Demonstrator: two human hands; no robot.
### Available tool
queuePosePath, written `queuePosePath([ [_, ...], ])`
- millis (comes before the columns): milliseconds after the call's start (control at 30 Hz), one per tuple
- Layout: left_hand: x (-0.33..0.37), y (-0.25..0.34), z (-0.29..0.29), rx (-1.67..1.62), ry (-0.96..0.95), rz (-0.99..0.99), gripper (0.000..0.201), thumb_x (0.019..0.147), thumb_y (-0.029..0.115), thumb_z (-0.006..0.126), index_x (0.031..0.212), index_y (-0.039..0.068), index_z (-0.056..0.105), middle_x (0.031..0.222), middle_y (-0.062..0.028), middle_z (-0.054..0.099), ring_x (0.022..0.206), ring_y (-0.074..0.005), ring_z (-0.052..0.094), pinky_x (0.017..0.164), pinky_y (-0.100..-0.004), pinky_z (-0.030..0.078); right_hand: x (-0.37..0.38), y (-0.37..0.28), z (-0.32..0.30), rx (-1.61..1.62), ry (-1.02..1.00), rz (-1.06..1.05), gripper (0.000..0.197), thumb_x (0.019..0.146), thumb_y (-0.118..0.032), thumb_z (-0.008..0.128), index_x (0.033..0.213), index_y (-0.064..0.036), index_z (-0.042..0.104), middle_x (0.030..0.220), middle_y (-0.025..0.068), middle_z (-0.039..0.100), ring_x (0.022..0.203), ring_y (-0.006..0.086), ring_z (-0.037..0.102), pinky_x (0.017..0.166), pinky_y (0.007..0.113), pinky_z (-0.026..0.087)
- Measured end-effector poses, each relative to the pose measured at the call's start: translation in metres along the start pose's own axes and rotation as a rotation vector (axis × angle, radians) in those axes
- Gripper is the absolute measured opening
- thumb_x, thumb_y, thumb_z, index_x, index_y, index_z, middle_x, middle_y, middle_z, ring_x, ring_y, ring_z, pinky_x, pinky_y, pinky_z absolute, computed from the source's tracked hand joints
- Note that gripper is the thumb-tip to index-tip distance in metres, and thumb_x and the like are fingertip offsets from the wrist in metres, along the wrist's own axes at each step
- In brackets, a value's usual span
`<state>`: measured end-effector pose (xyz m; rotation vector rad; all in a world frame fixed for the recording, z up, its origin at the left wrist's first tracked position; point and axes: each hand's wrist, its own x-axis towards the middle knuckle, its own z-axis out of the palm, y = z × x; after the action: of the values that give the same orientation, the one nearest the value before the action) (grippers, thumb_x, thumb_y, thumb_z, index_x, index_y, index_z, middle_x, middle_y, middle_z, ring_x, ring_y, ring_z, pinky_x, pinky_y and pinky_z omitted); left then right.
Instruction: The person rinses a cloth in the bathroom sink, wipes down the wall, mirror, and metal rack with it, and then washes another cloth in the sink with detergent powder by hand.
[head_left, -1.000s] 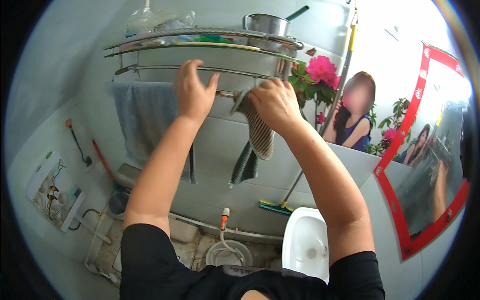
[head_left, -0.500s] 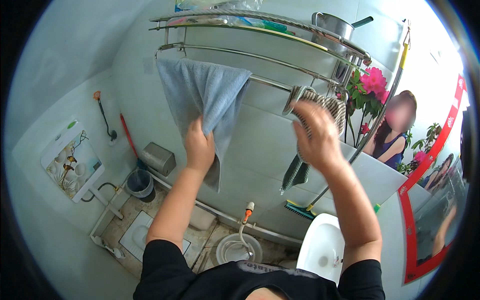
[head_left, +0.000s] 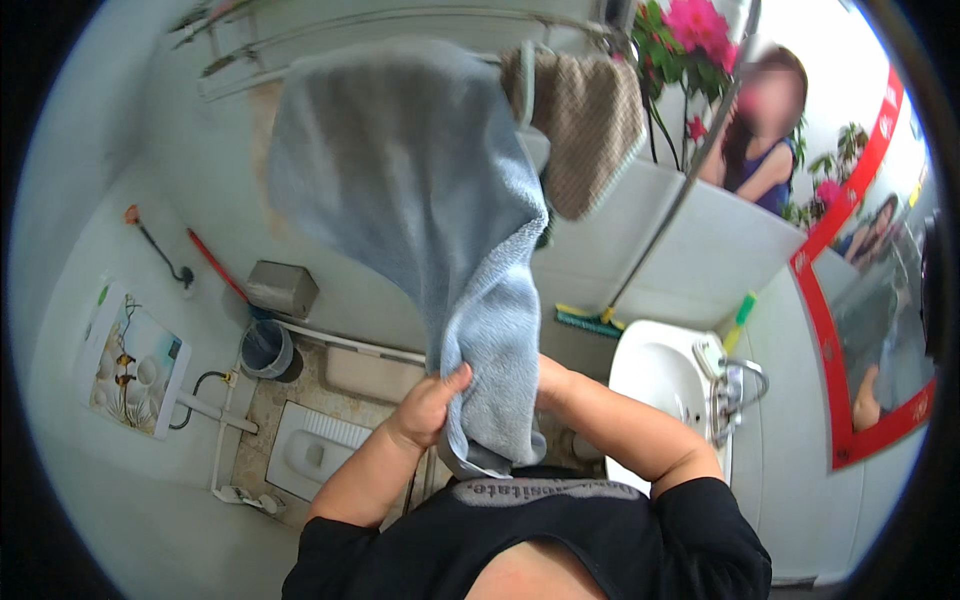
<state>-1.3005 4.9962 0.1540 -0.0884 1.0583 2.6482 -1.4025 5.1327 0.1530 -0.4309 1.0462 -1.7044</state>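
A large blue-grey towel (head_left: 440,180) spreads from the wall rack down toward my chest, its lower part gathered into a narrow bundle. Gripping the left edge of that bundle is my left hand (head_left: 428,408), thumb on the front. My right hand (head_left: 550,383) reaches behind the towel's right side, its fingers hidden by the fabric. Whether the towel's upper end still rests on the rail, I cannot tell. Just right of it a brown patterned cloth (head_left: 590,130) hangs from the rack.
The metal rack (head_left: 235,85) crosses the wall above. A white sink (head_left: 655,370) with a faucet stands right, beside a red-framed mirror (head_left: 825,330). A broom (head_left: 600,318) leans on the wall. Lower left are a squat toilet (head_left: 310,455) and a small bucket (head_left: 265,350).
Both hands have come down toward my chest, drawing the towel's lower part with them. My right hand has left the patterned cloth's area and gone behind the towel. The view has tilted lower.
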Motion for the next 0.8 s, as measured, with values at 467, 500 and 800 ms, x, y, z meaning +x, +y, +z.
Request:
queuePosePath([
  [467, 0.045, -0.048, -0.051, 0.766, -0.268, -0.280, 0.054, 0.065, 0.016, 0.072, 0.111, -0.001, 0.049, 0.103, -0.0093, 0.056, 0.100, -0.0215, 0.050, 0.090, -0.0336, 0.036, -0.104, 0.036, -0.027, -0.296, 0.342, -0.382, 0.021, 0.083, -0.015, 0.051, 0.100, -0.0027, 0.056, 0.095, 0.0025, 0.057, 0.087, 0.0105, 0.051, 0.079, 0.026, 0.041],
  [500, 0.050, -0.056, -0.044, 0.587, -0.218, -0.083, 0.062, 0.061, 0.017, 0.074, 0.114, -0.001, 0.046, 0.109, -0.0106, 0.053, 0.104, -0.0216, 0.048, 0.092, -0.0347, 0.035, -0.113, 0.029, -0.023, -0.323, 0.333, -0.460, 0.022, 0.084, -0.015, 0.050, 0.100, -0.0020, 0.056, 0.094, 0.0023, 0.057, 0.088, 0.0104, 0.050, 0.080, 0.027, 0.040],
  [800, 0.163, -0.145, -0.008, 0.553, -0.492, -0.083, 0.048, 0.085, 0.033, 0.044, 0.122, 0.003, 0.038, 0.120, -0.0109, 0.044, 0.109, -0.0235, 0.044, 0.094, -0.0358, 0.034, -0.170, 0.049, -0.049, -0.683, 0.740, -0.654, 0.029, 0.075, -0.012, 0.051, 0.101, -0.0007, 0.054, 0.099, 0.0189, 0.056, 0.095, 0.0261, 0.053, 0.085, 0.033, 0.040],
])
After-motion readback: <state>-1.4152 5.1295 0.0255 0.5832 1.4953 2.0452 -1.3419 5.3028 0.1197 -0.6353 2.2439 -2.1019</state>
